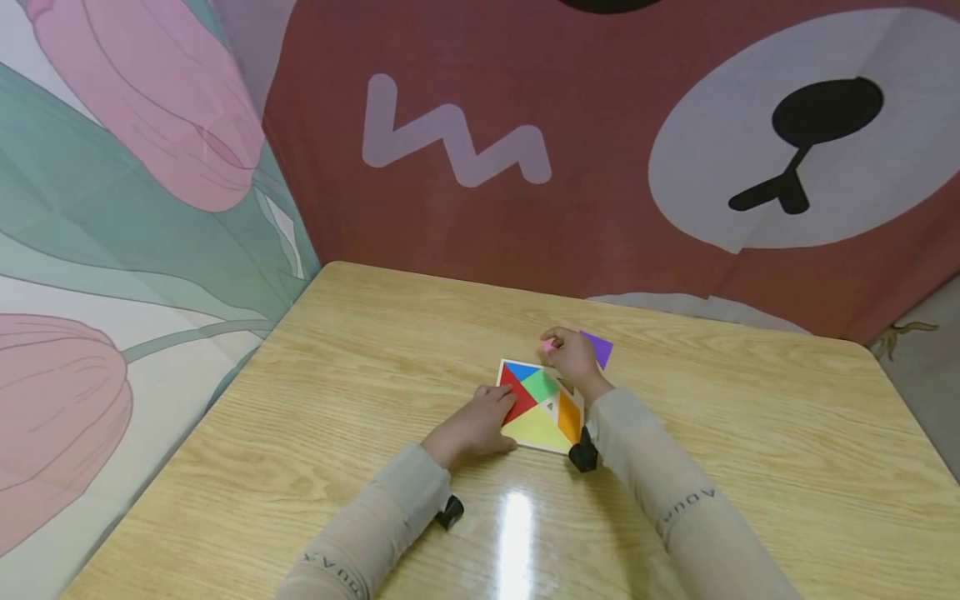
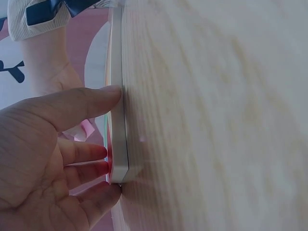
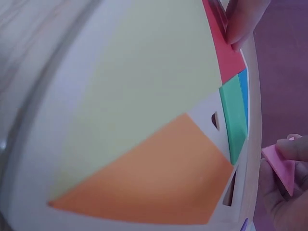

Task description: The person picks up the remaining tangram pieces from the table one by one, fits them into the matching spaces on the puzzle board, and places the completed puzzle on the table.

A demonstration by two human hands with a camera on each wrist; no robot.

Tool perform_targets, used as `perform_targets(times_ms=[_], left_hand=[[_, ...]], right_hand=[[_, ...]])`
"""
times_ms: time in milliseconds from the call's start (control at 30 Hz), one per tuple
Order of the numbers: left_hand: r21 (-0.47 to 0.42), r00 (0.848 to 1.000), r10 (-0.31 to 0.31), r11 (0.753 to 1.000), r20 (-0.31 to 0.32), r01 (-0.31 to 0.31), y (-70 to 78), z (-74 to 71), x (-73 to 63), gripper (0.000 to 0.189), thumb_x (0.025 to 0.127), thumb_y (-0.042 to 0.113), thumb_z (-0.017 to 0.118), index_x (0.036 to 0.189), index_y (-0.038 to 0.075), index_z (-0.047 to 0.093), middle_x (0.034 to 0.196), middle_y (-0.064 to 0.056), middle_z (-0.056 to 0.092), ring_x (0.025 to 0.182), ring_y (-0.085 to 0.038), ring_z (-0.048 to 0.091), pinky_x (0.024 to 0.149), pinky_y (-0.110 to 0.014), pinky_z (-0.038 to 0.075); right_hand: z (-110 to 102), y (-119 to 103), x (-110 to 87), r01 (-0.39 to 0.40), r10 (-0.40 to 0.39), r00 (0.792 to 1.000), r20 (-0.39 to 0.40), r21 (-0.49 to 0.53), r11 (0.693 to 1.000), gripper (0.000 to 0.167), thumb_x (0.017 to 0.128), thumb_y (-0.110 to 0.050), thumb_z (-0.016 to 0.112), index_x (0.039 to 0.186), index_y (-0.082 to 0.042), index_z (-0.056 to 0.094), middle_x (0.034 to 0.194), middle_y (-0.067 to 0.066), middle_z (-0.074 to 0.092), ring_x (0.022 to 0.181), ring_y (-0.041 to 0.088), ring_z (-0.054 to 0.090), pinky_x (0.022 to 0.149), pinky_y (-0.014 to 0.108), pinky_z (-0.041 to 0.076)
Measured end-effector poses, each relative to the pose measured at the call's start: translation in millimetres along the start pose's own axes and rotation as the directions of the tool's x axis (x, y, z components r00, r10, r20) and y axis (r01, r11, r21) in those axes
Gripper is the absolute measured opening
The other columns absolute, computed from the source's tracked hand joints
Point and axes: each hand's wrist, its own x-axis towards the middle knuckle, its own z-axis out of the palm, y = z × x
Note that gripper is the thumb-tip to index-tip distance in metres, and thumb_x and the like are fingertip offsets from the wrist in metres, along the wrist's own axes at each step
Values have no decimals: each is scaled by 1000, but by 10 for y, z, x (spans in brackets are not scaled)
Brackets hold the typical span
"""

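Observation:
A tangram board (image 1: pixel 536 448) with a pale rim lies flat on the table. In it sit a red piece (image 1: pixel 508 384), a blue piece (image 1: pixel 522 370), a green piece (image 1: pixel 540 385), an orange piece (image 3: pixel 159 178) and a large yellow piece (image 3: pixel 144 72). My left hand (image 1: pixel 480 421) rests on the board's left side, fingertips on the red piece, the straight thumb touching the near edge. Beyond the far edge, my right hand (image 1: pixel 576 360) pinches a pink triangle (image 3: pixel 280 166) between thumb and fingers. Two uncovered slots show, each with a hole.
A purple piece (image 1: pixel 597 348) lies on the table (image 1: pixel 375 358) just past the board, beside the right hand. Black wrist cameras (image 1: pixel 583 454) hang under both sleeves. A printed cloth (image 1: pixel 465 225) rises behind the table's far edge.

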Motion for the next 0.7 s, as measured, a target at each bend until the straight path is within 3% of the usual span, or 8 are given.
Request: perform_targets(times_ms=[233,467,700], left_hand=[[3,1000,-9,1000,5,9,0,3,8,71,75,31,65,132,3,34,136,-9,29,120,-22,25,95,-29,28],[7,1000,-7,1000,-1,7,-4,15,16,71,74,31,65,131,3,35,135,-9,30,119,-22,25,95,-29,28],[5,1000,-23,1000,6,23,-6,22,27,71,74,32,65,132,4,34,136,-7,29,120,-21,25,95,-28,27]], right_hand=[[-6,11,-49,25,-25,1000,3,14,1000,21,76,0,60,97,3,58,79,12,54,73,23,51,59,27,45],[1,31,-109,19,-20,1000,10,20,1000,18,75,3,59,91,0,55,76,10,53,69,22,50,55,26,44],[-12,30,-156,70,-70,997,-8,-5,998,14,71,5,58,81,-2,52,71,7,52,68,20,48,60,27,40]])
